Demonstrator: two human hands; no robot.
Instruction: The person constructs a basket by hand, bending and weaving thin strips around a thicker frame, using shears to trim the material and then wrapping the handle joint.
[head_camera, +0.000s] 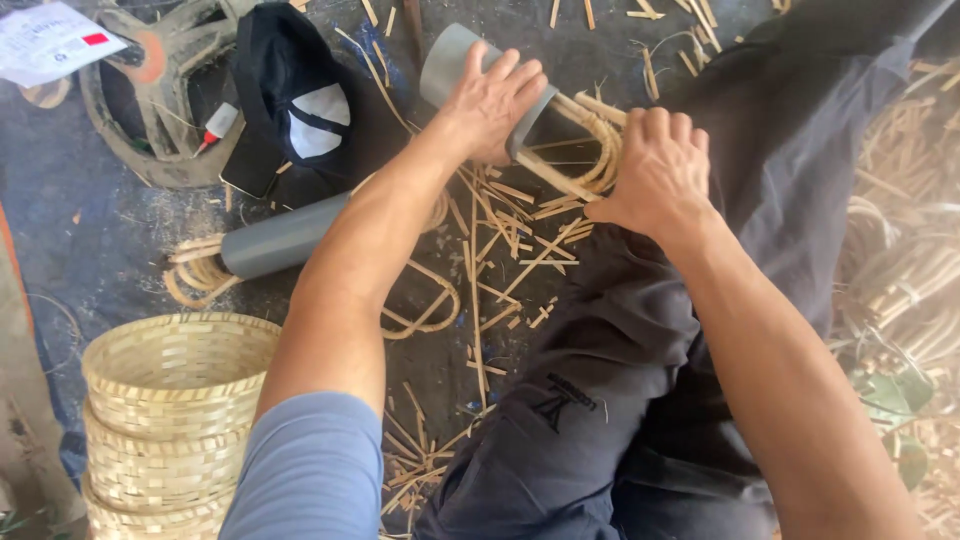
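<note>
My left hand (493, 102) grips a short grey plastic pipe (452, 60) lying on the dark floor. Bent cane loops (590, 150) stick out of the pipe's near end. My right hand (657, 165) presses down on those cane loops, fingers curled over them, just right of the pipe. My leg in dark trousers (640, 350) lies under the right forearm.
A second grey pipe (283, 238) with cane rings lies to the left. Stacked woven bamboo baskets (175, 400) stand at lower left. A black cap (298, 90), a wooden frame (160, 90) and a loose cane loop (425, 305) are on the floor amid cane scraps. Cane bundles (905, 270) pile at right.
</note>
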